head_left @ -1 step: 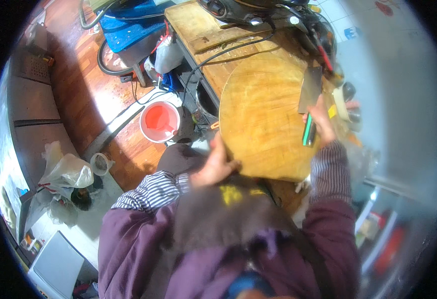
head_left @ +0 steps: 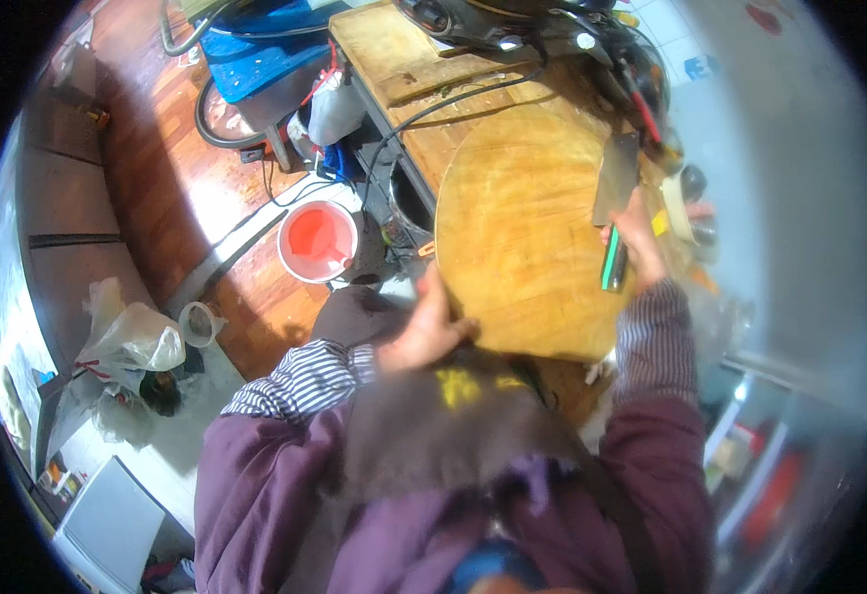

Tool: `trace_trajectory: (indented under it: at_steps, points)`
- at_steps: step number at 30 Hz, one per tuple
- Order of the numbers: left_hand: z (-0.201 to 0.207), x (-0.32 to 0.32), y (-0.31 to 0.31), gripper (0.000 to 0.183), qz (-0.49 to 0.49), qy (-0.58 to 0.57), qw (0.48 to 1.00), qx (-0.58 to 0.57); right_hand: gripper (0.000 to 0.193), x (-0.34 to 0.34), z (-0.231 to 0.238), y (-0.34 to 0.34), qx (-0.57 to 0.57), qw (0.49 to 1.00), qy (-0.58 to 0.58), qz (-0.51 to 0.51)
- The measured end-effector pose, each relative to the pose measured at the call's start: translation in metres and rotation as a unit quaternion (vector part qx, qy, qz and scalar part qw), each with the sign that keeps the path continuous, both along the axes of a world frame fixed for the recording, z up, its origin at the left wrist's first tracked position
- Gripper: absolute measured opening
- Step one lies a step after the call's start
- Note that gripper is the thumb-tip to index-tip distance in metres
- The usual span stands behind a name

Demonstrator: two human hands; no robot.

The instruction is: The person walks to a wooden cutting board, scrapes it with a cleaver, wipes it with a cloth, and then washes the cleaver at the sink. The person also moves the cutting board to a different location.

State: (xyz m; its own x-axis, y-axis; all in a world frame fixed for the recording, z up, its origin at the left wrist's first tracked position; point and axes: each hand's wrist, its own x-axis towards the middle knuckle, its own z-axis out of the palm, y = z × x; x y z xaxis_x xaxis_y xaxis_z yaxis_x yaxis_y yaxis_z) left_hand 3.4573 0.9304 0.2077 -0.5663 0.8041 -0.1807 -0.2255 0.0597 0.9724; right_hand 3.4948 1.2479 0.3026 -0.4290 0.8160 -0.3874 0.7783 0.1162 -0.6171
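A large round wooden cutting board (head_left: 523,238) lies in front of me, its near edge close to my apron. My left hand (head_left: 428,332) is at its lower left edge, thumb pointing right along the rim and fingers up beside it; it appears to grip the edge. At the board's right side, my right hand (head_left: 639,238) is closed round a cleaver (head_left: 616,183). The broad grey blade points away from me, and its dark handle with a green stripe sticks out toward me below the fist. The blade lies over the board's right edge.
Beyond the board is a wooden worktop (head_left: 379,45) with a black cable across it and a dark appliance (head_left: 473,25). A white bucket (head_left: 283,247) with reddish contents stands on the floor at left. Plastic bags (head_left: 137,337) lie farther left. Bowls (head_left: 679,208) sit at right.
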Motion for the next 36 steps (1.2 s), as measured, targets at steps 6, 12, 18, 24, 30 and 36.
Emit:
trace_trajectory:
  at_steps: [6,12,18,24,30,36]
  points:
    - [0.002,-0.002,0.000,0.090,0.000,0.016,1.000,-0.010,0.034,-0.042,-0.003,-0.019,0.069,0.985,-0.117,0.109]
    - [-0.002,-0.001,0.000,0.091,0.011,0.022,1.000,-0.002,0.034,-0.062,0.005,-0.051,0.094,0.948,-0.166,0.253]
    - [0.001,-0.002,0.000,0.088,0.003,-0.007,1.000,-0.007,0.036,-0.058,0.002,-0.080,0.166,0.879,-0.159,0.418]
    - [0.007,-0.004,-0.002,0.085,-0.009,-0.054,0.998,-0.020,0.027,-0.038,0.017,-0.119,0.212,0.820,-0.159,0.507]
    - [0.006,-0.001,0.000,0.083,-0.010,-0.081,0.997,0.011,0.030,-0.006,0.018,-0.136,0.165,0.822,-0.108,0.535]
    - [0.002,-0.004,-0.003,0.086,-0.014,-0.020,0.999,0.024,0.042,0.013,-0.005,-0.078,-0.028,0.947,-0.062,0.315]
